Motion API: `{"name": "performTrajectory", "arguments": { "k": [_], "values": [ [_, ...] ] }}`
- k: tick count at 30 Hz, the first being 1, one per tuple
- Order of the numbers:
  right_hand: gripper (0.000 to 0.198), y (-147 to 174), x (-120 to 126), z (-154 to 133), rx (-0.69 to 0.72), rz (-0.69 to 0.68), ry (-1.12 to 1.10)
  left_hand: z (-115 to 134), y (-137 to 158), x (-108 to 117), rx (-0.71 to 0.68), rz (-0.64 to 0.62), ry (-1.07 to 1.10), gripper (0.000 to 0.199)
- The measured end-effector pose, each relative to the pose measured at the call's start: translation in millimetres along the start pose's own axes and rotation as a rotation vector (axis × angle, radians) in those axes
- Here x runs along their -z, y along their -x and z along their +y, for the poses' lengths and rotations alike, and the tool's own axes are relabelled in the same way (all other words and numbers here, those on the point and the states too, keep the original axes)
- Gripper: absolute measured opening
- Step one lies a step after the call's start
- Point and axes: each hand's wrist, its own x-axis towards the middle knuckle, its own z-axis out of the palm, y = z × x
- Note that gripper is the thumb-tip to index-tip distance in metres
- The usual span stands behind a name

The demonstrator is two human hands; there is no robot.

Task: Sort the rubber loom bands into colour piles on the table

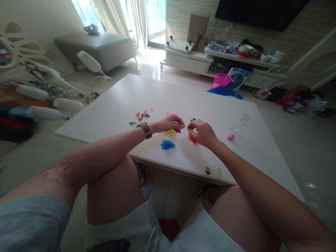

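Observation:
Over the middle of the white table, my left hand (172,123) and my right hand (202,133) face each other with a narrow gap between the fingertips. Both are pinched, thumb against fingers; anything between them is too small to make out. Under and around them lie piles of small loops like rubber bands: yellow (169,132) and pink (172,114) ones by my left hand, red (192,139) and black (194,120) ones by my right. A blue pile (167,144) sits nearer to me. Farther left is a mixed-colour pile (142,114).
On the table's right lie a clear plastic container (240,122) and a pink rounded object (230,136). A small yellow cartoon figure (208,170) and a tiny clear piece (219,172) are by the near edge. A white metal rack (60,84) stands left.

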Motion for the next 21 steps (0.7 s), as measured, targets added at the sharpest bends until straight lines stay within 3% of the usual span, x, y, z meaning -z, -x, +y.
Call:
{"name": "performTrajectory", "arguments": {
  "k": [14,18,21],
  "values": [
    [0.007,0,-1,0,-0.002,-0.018,0.01,0,-1,0,-0.011,-0.003,-0.064,0.022],
    [0.008,0,0,-1,-0.04,-0.015,-0.029,-1,-1,13,-0.022,0.043,-0.133,0.018],
    [0.013,1,0,0,-0.054,-0.021,-0.051,-5,-1,32,-0.001,0.074,-0.313,0.014]
  ]
}}
